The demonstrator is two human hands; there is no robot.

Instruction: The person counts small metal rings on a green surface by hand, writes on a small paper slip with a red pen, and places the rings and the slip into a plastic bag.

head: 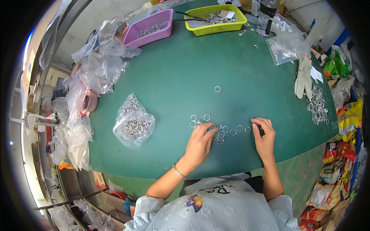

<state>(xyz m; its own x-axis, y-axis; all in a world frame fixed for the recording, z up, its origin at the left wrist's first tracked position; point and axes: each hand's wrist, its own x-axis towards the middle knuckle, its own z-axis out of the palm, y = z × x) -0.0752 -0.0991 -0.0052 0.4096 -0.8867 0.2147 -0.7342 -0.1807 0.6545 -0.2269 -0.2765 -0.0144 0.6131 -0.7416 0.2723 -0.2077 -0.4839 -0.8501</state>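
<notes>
Several silver metal rings [225, 129] lie loosely spread on the green tabletop [179, 72] before me. My left hand [199, 141] rests over the left part of them, fingertips among the rings; whether it grips one is hidden. At the right end of the spread, my right hand [263, 137] is beside a ring [247, 129], thumb and fingers apart with nothing visible between them. A single ring [217, 89] lies farther up the table. To the left sits a clear plastic bag [134, 122] full of similar rings.
A purple basket [170, 27] and a yellow-green basket [215, 32], both with metal parts, stand at the far edge near a lidded glass jug [264, 20]. Plastic bags [98, 66] crowd the left side. A work glove [303, 76] and a pile of rings [318, 106] lie at right.
</notes>
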